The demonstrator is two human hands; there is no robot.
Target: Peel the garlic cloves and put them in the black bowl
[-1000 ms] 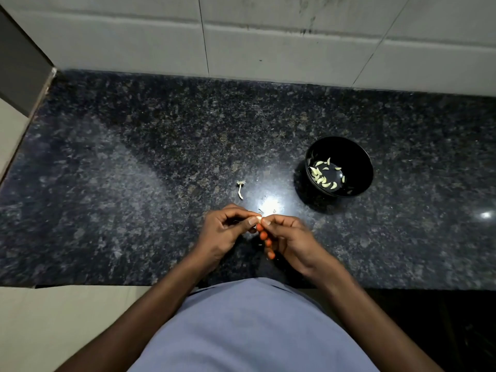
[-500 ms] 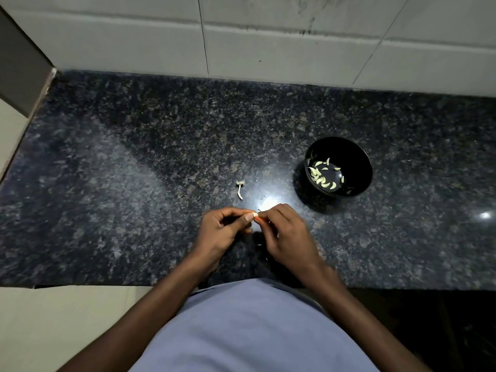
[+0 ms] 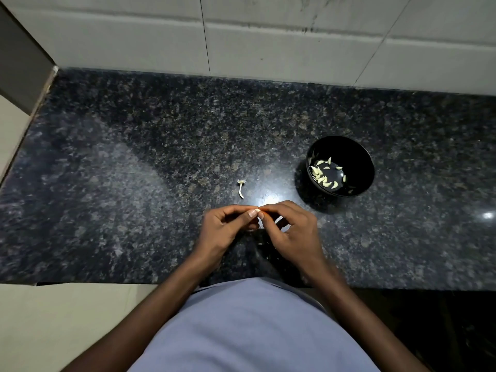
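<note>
The person stands at a dark speckled counter (image 3: 134, 183) with both hands held close together just above it, near the front edge. The left hand (image 3: 222, 232) has its fingers curled in, and its thumb points toward the other hand. The right hand (image 3: 292, 232) is curled too, with its fingertips meeting the left thumb. Between them they pinch a small pale thing, the garlic clove (image 3: 259, 215). Only a tiny bit of it shows, so I cannot tell how much skin is on it.

The black bowl (image 3: 359, 157) sits on the counter, up and to the right of the hands, a little way apart from them. Inside it lies a heap of peeled cloves (image 3: 323, 174), pale yellow and curved, mostly on the left side of the bowl's bottom.

A small dry garlic stem (image 3: 241, 188) lies on the counter just past the left hand, not touching it. A bright spot of light shines on the stone beside it.

Behind the counter is a wall of big grey tiles (image 3: 268, 36). The person's blue-grey shirt (image 3: 249, 331) fills the bottom of the view
</note>
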